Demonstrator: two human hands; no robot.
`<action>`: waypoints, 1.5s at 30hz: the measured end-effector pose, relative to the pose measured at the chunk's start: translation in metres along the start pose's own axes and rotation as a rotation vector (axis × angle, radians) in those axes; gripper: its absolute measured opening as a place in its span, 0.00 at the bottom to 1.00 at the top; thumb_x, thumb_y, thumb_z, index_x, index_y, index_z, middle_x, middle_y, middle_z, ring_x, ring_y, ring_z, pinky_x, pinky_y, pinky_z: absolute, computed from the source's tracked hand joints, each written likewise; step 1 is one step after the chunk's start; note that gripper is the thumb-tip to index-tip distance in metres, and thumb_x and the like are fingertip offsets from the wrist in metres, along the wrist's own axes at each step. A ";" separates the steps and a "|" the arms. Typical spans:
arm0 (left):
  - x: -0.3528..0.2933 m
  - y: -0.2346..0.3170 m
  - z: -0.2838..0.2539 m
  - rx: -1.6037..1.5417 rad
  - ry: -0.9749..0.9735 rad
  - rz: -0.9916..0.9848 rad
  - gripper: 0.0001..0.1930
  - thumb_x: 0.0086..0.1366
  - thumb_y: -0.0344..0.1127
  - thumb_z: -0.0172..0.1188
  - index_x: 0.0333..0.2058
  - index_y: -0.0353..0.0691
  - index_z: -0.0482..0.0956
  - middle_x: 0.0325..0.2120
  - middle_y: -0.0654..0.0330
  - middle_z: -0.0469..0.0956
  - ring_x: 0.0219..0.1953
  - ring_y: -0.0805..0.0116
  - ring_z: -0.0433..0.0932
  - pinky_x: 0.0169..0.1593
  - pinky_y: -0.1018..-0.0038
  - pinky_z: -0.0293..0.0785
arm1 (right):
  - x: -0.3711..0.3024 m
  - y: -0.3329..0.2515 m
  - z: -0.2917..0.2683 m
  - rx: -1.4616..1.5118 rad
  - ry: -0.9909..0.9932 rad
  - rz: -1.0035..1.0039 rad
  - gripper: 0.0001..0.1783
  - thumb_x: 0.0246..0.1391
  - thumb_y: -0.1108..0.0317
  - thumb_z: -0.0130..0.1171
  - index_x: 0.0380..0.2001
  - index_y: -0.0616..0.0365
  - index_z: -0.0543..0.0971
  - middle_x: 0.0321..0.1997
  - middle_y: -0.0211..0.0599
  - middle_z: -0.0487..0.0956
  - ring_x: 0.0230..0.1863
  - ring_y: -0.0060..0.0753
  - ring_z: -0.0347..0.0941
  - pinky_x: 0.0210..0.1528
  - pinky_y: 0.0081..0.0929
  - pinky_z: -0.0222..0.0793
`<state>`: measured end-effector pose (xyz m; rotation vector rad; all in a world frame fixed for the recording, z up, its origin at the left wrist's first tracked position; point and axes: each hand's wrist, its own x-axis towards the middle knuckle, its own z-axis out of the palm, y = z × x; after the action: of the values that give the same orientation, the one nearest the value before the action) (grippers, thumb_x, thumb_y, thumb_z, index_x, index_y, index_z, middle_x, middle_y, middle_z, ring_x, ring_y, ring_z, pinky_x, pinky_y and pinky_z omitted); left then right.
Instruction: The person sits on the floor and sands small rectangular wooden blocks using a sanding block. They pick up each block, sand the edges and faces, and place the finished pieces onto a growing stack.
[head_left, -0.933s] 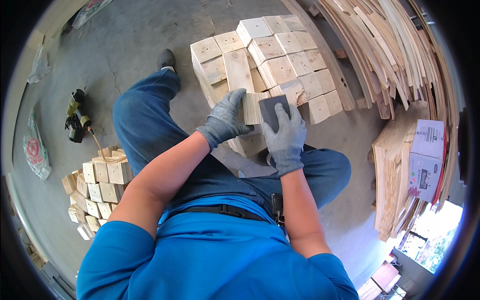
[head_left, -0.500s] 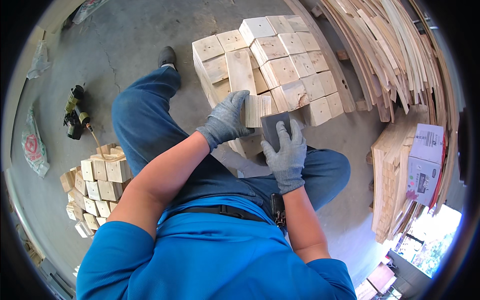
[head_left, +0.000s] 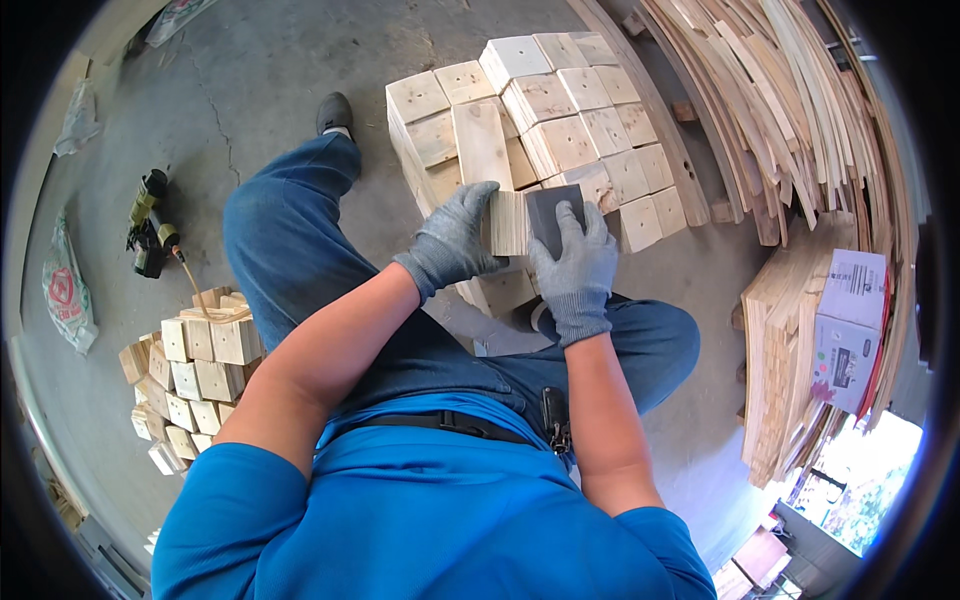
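My left hand, in a grey knit glove, is closed around a bundle of thin wood pieces, with their layered edges facing up. In my gloved right hand is a dark grey sanding block, gripped with the thumb on one side and the fingers over its face. The sanding block lies against the right side of the bundle. Just beyond my hands, a pale wooden board leans on a large stack of squared wood blocks.
A smaller pile of wood blocks is at the left, near a nail gun with a hose. Plastic bags lie further left. Long wood strips and a cardboard box on stacked lumber line the right.
My right hand has moved up and away from me, taking the sanding block further along the bundle's right side. The left hand and the bundle have barely moved.
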<state>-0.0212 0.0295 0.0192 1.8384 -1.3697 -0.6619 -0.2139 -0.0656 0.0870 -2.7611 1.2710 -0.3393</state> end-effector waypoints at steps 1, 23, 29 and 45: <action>-0.001 0.000 0.000 0.004 0.000 0.011 0.58 0.43 0.50 0.86 0.70 0.38 0.65 0.64 0.44 0.72 0.66 0.44 0.74 0.71 0.59 0.72 | -0.007 0.002 0.001 -0.005 -0.004 -0.007 0.37 0.53 0.53 0.76 0.65 0.53 0.80 0.72 0.59 0.70 0.63 0.67 0.72 0.65 0.58 0.70; 0.001 -0.002 0.002 -0.001 -0.028 -0.036 0.60 0.44 0.51 0.87 0.73 0.44 0.63 0.66 0.44 0.70 0.69 0.43 0.72 0.73 0.58 0.70 | -0.017 0.006 0.004 0.039 0.005 -0.017 0.37 0.54 0.51 0.76 0.65 0.52 0.81 0.74 0.55 0.70 0.67 0.65 0.71 0.66 0.58 0.69; 0.001 0.002 0.000 -0.023 -0.066 -0.048 0.59 0.44 0.50 0.86 0.73 0.43 0.62 0.66 0.44 0.70 0.68 0.42 0.72 0.72 0.58 0.71 | -0.054 0.003 -0.013 0.038 -0.054 -0.029 0.37 0.53 0.51 0.77 0.64 0.54 0.81 0.75 0.55 0.67 0.65 0.66 0.70 0.66 0.58 0.69; 0.004 0.003 0.000 -0.026 -0.043 -0.062 0.60 0.44 0.50 0.87 0.74 0.44 0.62 0.67 0.45 0.69 0.70 0.43 0.71 0.73 0.58 0.70 | -0.027 0.007 -0.004 0.078 -0.043 0.020 0.39 0.54 0.51 0.76 0.67 0.54 0.80 0.73 0.57 0.69 0.68 0.66 0.71 0.67 0.58 0.70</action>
<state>-0.0221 0.0251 0.0215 1.8620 -1.3305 -0.7516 -0.2371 -0.0496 0.0851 -2.6748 1.2467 -0.3189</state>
